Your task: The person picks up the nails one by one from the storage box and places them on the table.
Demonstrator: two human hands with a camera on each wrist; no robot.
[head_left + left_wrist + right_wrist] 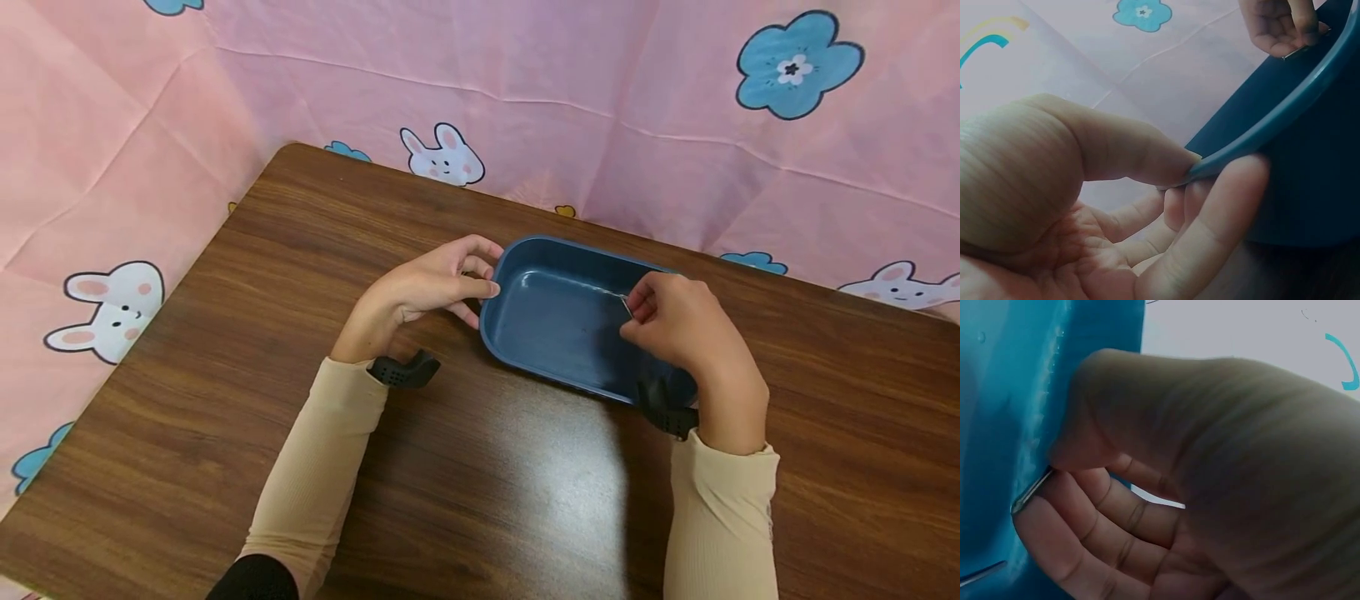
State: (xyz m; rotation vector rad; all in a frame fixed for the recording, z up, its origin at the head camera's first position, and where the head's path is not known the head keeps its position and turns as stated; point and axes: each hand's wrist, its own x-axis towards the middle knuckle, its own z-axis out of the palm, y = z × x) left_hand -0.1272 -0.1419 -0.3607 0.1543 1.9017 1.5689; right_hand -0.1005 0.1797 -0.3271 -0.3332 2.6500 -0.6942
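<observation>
A dark blue, rounded rectangular plastic basin [558, 321] stands on the wooden table. My left hand [438, 279] grips its left rim; in the left wrist view the thumb [1141, 150] lies over the rim [1260, 134] and fingers are beneath it. Over the basin's right part, my right hand [671, 321] pinches a thin, short metal piece [1032, 490] between thumb and fingers. Its exact kind cannot be told. Another slim metallic tip [984, 574] shows at the lower left of the right wrist view. The right hand and wrist hide the basin's right end.
The brown wooden table [172, 400] extends around the basin. Behind it hangs a pink cloth [562, 67] printed with rabbits and blue flowers, close to the table's back edge. Black bands with camera mounts [405, 369] sit at both wrists.
</observation>
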